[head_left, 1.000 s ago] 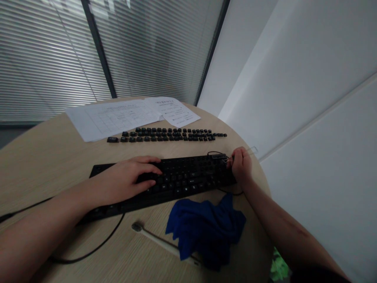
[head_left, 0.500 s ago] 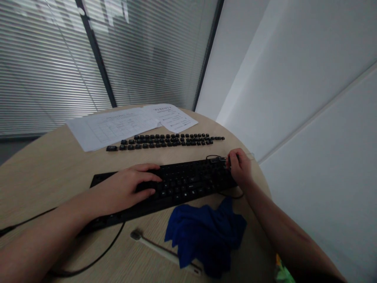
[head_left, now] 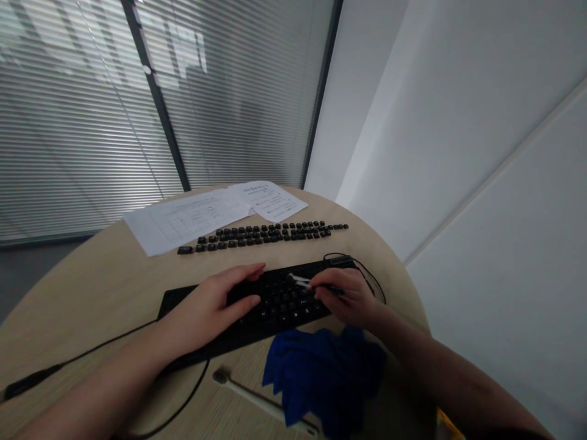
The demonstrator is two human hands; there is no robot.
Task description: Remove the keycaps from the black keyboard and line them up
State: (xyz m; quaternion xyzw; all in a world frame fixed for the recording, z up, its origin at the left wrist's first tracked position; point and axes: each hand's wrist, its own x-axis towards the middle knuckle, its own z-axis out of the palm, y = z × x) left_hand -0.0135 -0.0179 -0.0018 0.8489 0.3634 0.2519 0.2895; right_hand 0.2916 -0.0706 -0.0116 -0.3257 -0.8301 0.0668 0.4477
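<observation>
A black keyboard (head_left: 275, 318) lies across the table, some of its keys in place. My left hand (head_left: 215, 302) rests over its left part, thumb and fingers apart, with nothing in it. Over the right part, my right hand (head_left: 343, 293) pinches a thin tool (head_left: 299, 279) with pale prongs, like a key puller, whose tip is at the keys near the middle. Behind the keyboard, loose black keycaps (head_left: 238, 242) stand in several rows.
Printed papers (head_left: 192, 217) lie at the back of the round table (head_left: 82, 275). In front of the keyboard are a blue cloth (head_left: 321, 373) and a brush (head_left: 257, 398), partly under the cloth. A black cable (head_left: 110, 341) runs off left. A white wall stands at right.
My right hand has moved left from the keyboard's right end to near its middle, tool in hand. My left thumb and fingers have spread wider. The view has shifted slightly.
</observation>
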